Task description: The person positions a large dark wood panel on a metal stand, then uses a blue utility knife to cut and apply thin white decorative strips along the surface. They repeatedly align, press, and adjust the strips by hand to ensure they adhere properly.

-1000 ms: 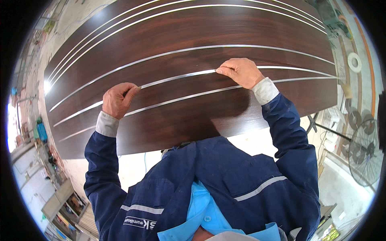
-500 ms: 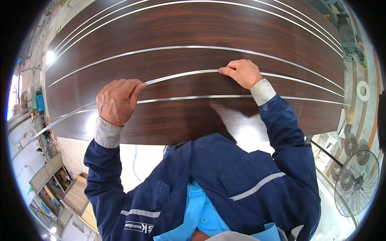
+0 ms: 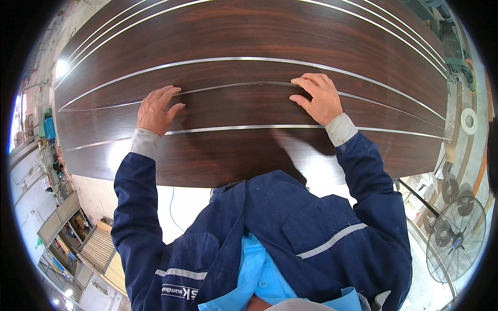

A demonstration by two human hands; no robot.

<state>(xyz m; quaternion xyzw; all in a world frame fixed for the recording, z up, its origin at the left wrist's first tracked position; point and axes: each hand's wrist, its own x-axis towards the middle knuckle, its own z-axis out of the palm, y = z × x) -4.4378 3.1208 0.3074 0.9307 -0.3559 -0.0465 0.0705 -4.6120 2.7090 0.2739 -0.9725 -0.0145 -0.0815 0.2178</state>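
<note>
Both the left hand (image 3: 155, 110) and right hand (image 3: 317, 97) lay open, gripping nothing, fingertips pressing a thin metal inlay strip (image 3: 233, 86) on the dark wood-grain panel (image 3: 249, 41); the strip looked light, springy and easily kinked between them.

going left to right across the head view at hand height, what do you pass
blue box → left hand → thin metal strip → right hand → tape roll, all but the box and the roll lying on the dark wood panel

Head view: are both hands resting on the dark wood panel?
Yes, the left hand and right hand both lie on the dark wood panel.
</note>
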